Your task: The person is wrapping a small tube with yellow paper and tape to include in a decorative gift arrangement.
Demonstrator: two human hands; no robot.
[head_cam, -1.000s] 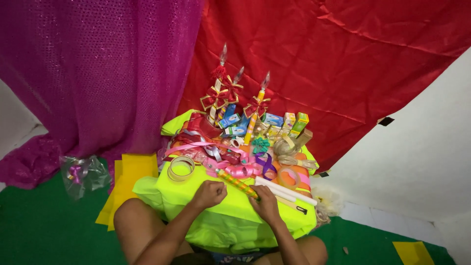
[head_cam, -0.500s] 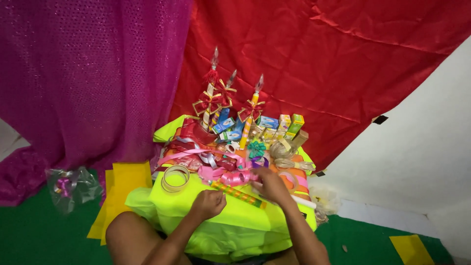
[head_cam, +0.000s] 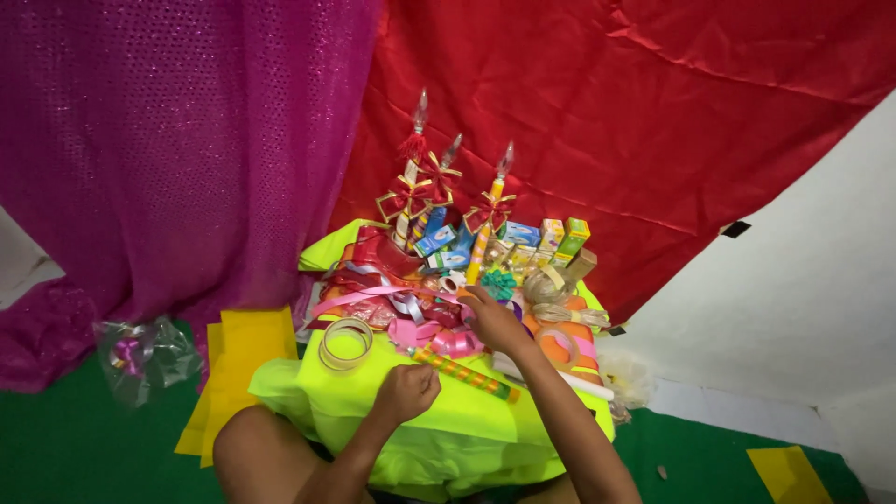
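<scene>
Since a second ago your right hand [head_cam: 493,320] has left the near edge and reached forward into the ribbon pile [head_cam: 392,294]; its fingers are loosely curled among the pink bows [head_cam: 439,338], but you cannot tell what they grip. Your left hand [head_cam: 407,392] rests clenched on the lime-green surface [head_cam: 373,401], pinching the near end of a patterned stick [head_cam: 464,375] that runs rightward under your right wrist. Just left lies a tape roll [head_cam: 345,343]. Behind the ribbons stand three decorated candles [head_cam: 485,224] and small boxes [head_cam: 560,238].
</scene>
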